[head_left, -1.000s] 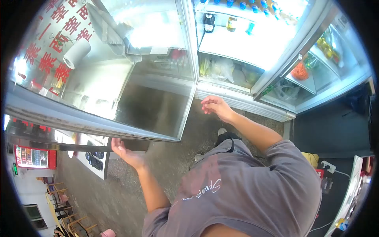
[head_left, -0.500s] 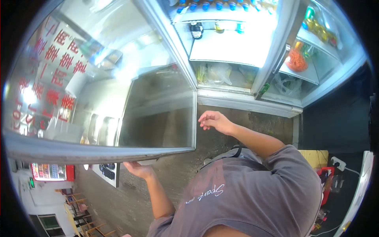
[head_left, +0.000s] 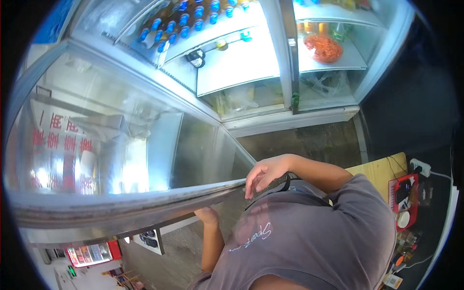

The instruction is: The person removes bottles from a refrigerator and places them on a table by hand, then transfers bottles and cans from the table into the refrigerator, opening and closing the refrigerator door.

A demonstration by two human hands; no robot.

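Note:
A glass door (head_left: 121, 205) of a display fridge stands swung open on my left, with red printed characters showing through its pane. My left hand (head_left: 208, 215) is at the door's outer side, against or just beside the frame; its fingers are hidden there. Close to the door's free edge hovers my right hand (head_left: 266, 174), empty, its fingers loosely bent and a little apart. Inside the fridge, rows of blue-capped bottles (head_left: 184, 31) fill an upper shelf. A dark bottle (head_left: 196, 58) lies tilted in view on the white shelf (head_left: 241, 65) below.
An orange-red bag of food (head_left: 323, 48) sits behind the fridge's right-hand section. Right of me are a wooden board (head_left: 377, 172), a red tray (head_left: 403, 193) and a white power strip (head_left: 420, 167). A red drinks cooler (head_left: 94, 253) stands far left, near a white table with black items (head_left: 149, 239).
My view has turned, so the fridge appears further left. The door edge is closer to my body, and my right hand has come nearer to it. My left fingers have slipped from sight.

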